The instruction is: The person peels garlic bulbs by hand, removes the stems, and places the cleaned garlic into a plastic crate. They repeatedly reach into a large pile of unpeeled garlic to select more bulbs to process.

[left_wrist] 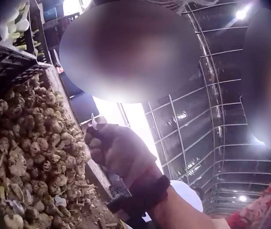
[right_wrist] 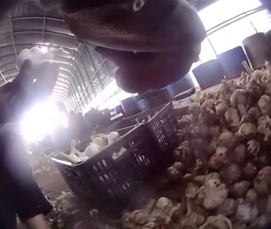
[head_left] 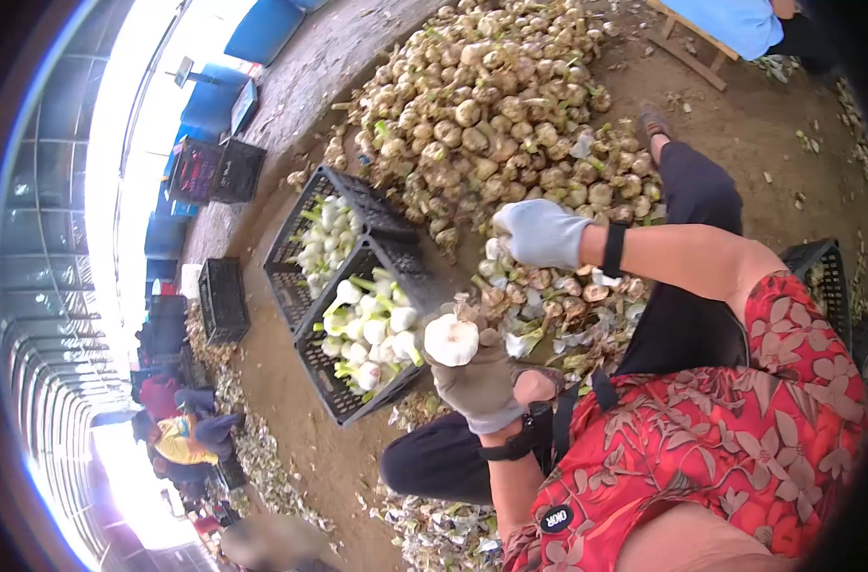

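Observation:
A white garlic bulb [head_left: 451,340] sits in the fingers of my gloved left hand [head_left: 482,386], beside the near crate. In the right wrist view this bulb [right_wrist: 37,56] appears at the left, blurred by backlight. My right hand [head_left: 544,234], in a pale glove, is curled in front of the heap of untrimmed garlic [head_left: 510,105]. From the left wrist view, a thin, pale, blade-like tool [left_wrist: 94,120] pokes out of that fist; the rest is hidden. Trimmed garlic [head_left: 372,329] with green stems fills the near black crate [head_left: 343,408].
Another black crate [head_left: 377,202] holding trimmed garlic adjoins the near one. Peelings [head_left: 444,534] litter the ground around my legs. Further off stand stacked crates [head_left: 238,172], blue barrels [head_left: 267,29] and a seated person in yellow [head_left: 188,439]. A wooden stool [head_left: 692,48] is at top right.

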`<control>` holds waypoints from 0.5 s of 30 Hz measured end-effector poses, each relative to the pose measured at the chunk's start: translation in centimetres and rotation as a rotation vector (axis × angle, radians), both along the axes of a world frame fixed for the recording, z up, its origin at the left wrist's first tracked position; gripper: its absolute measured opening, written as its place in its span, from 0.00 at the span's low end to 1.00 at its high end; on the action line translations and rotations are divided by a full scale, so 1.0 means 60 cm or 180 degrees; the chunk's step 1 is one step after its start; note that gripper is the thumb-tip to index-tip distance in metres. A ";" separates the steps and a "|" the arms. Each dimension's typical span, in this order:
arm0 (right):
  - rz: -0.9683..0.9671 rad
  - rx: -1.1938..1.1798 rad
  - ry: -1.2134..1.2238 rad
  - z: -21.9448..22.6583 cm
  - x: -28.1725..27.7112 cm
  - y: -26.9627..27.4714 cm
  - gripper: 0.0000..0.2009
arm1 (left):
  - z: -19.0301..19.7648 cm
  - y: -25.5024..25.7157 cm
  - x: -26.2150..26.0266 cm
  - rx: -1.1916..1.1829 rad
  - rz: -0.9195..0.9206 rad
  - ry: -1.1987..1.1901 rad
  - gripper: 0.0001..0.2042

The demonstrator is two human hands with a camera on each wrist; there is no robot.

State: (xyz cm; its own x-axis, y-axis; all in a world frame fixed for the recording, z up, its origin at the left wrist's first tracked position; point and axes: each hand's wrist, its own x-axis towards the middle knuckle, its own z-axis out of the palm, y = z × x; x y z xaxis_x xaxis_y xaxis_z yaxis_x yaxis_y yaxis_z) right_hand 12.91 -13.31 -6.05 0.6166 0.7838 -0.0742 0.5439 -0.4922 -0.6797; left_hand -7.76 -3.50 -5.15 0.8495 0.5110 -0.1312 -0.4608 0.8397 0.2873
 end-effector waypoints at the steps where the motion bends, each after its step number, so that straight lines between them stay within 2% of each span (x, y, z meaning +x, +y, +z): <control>1: 0.0190 0.0313 0.0221 0.006 -0.012 -0.003 0.15 | -0.008 0.009 -0.008 -0.0257 -0.0127 -0.0166 0.21; 3: 0.0562 0.0962 0.0663 0.020 -0.039 -0.007 0.19 | -0.021 0.017 -0.014 -0.0587 -0.0552 -0.0512 0.21; 6: 0.1012 0.1801 0.1180 0.051 -0.071 -0.013 0.24 | -0.060 0.018 -0.016 -0.0302 -0.0314 -0.0102 0.21; 7: 0.1059 0.1773 0.1160 0.057 -0.077 -0.015 0.23 | -0.060 0.013 -0.007 -0.0039 -0.0344 -0.0048 0.20; 8: 0.1123 0.1756 0.1144 0.061 -0.083 -0.012 0.23 | -0.058 0.005 -0.002 -0.0098 -0.0370 0.0024 0.20; 9: 0.1126 0.1696 0.0576 0.040 -0.088 -0.008 0.20 | -0.053 -0.003 0.004 -0.0144 -0.0381 0.0102 0.20; 11: 0.0873 0.1219 0.0388 0.040 -0.090 -0.009 0.17 | -0.046 -0.015 0.015 -0.0079 -0.0312 0.0133 0.19; 12: 0.0753 0.0992 0.0295 0.038 -0.093 -0.008 0.17 | -0.053 -0.021 0.021 -0.0185 -0.0069 0.0487 0.22; 15: 0.0370 0.1172 0.0310 0.026 -0.102 -0.008 0.15 | -0.065 -0.021 0.020 -0.0336 -0.0138 0.0528 0.28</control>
State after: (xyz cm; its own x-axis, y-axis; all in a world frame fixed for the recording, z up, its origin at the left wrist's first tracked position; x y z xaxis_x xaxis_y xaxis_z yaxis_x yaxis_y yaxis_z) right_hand 6.77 -13.77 -4.50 0.5261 0.8330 0.1711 0.5058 -0.1448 -0.8504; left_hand -6.54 -4.73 -9.04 0.8327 0.4504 -0.3222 -0.3771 0.8872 0.2657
